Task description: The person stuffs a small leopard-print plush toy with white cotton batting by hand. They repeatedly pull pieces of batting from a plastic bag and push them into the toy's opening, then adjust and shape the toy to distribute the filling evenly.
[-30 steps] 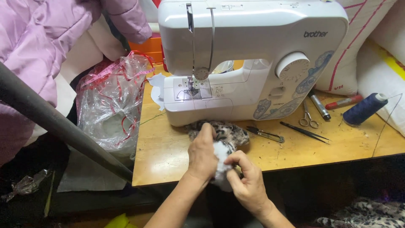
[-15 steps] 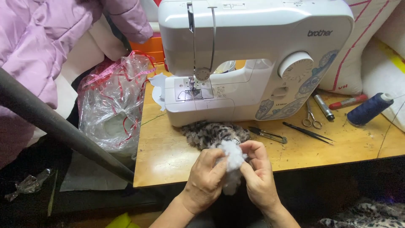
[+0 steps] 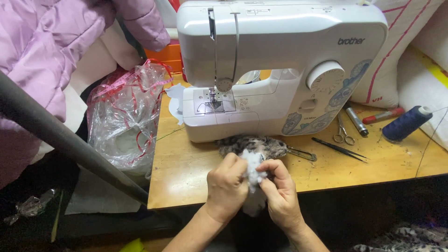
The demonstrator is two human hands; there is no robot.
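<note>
Holding a tuft of white stuffing (image 3: 252, 170) at the front edge of the tabletop (image 3: 186, 172), the person works with both hands close together. The left hand (image 3: 227, 186) and the right hand (image 3: 280, 193) each pinch the stuffing with curled fingers. A patterned fabric piece (image 3: 254, 145) lies just behind them, touching the base of the white sewing machine (image 3: 280, 70). The stuffing seems not yet inside the fabric, so the filling looks only started. Small scissors (image 3: 343, 133), tweezers (image 3: 338, 149) and a dark blue thread spool (image 3: 403, 123) lie untouched toward the right edge.
</note>
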